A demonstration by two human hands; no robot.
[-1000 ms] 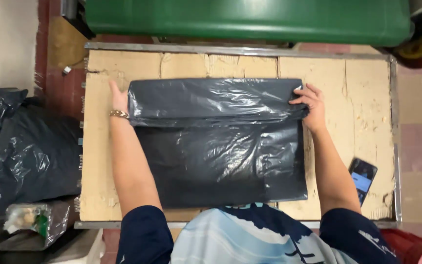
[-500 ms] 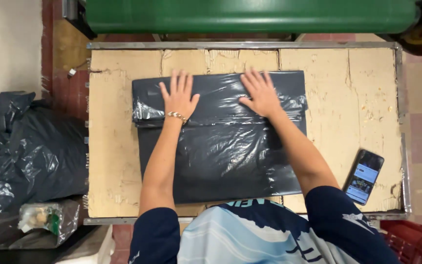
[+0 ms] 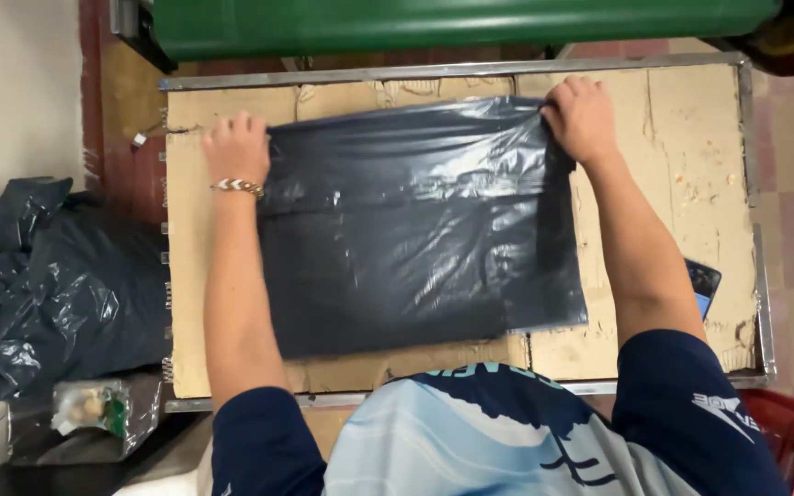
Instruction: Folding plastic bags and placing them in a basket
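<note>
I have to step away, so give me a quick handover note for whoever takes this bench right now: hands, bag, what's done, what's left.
Left hand: gripping the far left corner of the black plastic bag.
Right hand: gripping the far right corner.
The bag lies flat on the cardboard-covered table, with one crosswise crease showing.
A phone sits by the right forearm; a heap of black bags lies left of the table.
Done: bag spread out and flattened.
Left: probably further folding, then stacking.
</note>
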